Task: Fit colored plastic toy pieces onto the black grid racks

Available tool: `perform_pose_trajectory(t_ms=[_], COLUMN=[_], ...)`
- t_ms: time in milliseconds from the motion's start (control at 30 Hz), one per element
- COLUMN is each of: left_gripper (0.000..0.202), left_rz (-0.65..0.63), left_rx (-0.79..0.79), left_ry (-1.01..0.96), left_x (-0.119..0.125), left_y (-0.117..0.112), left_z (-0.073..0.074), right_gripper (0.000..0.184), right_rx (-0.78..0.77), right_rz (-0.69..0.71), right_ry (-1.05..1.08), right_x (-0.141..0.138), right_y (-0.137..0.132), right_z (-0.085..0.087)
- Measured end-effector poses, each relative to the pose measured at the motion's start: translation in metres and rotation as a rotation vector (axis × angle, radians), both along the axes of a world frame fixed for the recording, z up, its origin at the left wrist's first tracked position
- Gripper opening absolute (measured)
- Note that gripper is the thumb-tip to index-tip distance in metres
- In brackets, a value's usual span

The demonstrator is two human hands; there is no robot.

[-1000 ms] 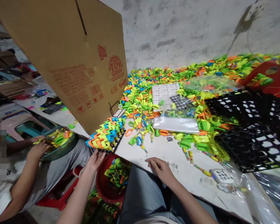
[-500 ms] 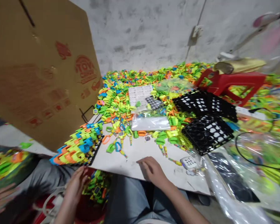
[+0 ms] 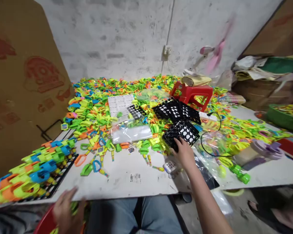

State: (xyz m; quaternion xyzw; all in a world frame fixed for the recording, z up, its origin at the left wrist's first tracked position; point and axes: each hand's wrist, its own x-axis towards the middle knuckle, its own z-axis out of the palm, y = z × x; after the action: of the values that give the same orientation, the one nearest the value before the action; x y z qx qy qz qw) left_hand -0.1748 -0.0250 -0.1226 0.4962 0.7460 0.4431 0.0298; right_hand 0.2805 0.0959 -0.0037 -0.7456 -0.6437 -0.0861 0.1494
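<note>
My right hand (image 3: 184,152) reaches forward over the white table (image 3: 127,177). Its fingers curl on the near corner of a black grid tray (image 3: 187,130). A second black grid tray (image 3: 175,110) lies tilted just behind it. A small white keypad piece (image 3: 170,166) lies by my wrist. My left hand (image 3: 65,209) is low at the table's front edge, blurred, over a red basin (image 3: 42,224). To its left sits a black rack (image 3: 39,170) filled with rows of green, blue and orange plastic toy pieces.
A big heap of coloured plastic pieces (image 3: 92,107) covers the back of the table. A clear bag (image 3: 130,133), a red stool (image 3: 194,92), a black cable (image 3: 210,144) and a cardboard box (image 3: 19,97) stand around it. A green basin (image 3: 283,117) is at far right.
My view has swung right. My right hand left the table's front edge and went forward and right to the black tray. My left hand dropped below the filled rack.
</note>
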Motion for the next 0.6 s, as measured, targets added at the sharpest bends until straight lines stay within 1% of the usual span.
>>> perform_pose_trajectory(t_ms=[67,133,200,300,367,400,467,500,533,600], left_gripper=[0.041,0.044,0.044,0.046,0.045,0.043,0.04,0.039,0.037,0.033], left_rz=[-0.103,-0.151,-0.181,-0.201,-0.24,-0.264,-0.289,-0.282,-0.261,-0.202], left_rx=[0.025,0.015,-0.033,-0.092,-0.123,-0.139,-0.166,-0.177,-0.185,-0.205], left_ry=[0.116,0.17,0.207,0.256,0.269,0.269,0.268,0.268,0.267,0.264], left_x=[0.03,0.048,0.054,0.052,0.051,0.051,0.055,0.058,0.06,0.064], left_y=[0.011,0.024,0.036,0.047,0.049,0.049,0.048,0.046,0.045,0.041], left_z=[0.011,0.022,0.029,0.033,0.032,0.031,0.031,0.032,0.033,0.038], right_gripper=[0.049,0.048,0.05,0.057,0.058,0.057,0.053,0.052,0.05,0.055], right_rx=[0.021,0.095,0.199,0.343,0.407,0.414,0.341,0.252,0.144,-0.119], right_rz=[0.065,0.107,0.127,0.209,0.305,0.366,0.516,0.633,0.749,1.004], right_ry=[0.0,0.02,0.047,0.101,0.156,0.19,0.28,0.314,0.333,0.315], right_x=[0.006,0.013,0.022,0.029,0.022,0.012,-0.017,-0.037,-0.058,-0.1], right_y=[0.0,0.001,0.004,0.003,-0.007,-0.016,-0.039,-0.053,-0.066,-0.091], right_z=[-0.002,-0.004,-0.005,-0.001,0.007,0.013,0.023,0.026,0.028,0.022])
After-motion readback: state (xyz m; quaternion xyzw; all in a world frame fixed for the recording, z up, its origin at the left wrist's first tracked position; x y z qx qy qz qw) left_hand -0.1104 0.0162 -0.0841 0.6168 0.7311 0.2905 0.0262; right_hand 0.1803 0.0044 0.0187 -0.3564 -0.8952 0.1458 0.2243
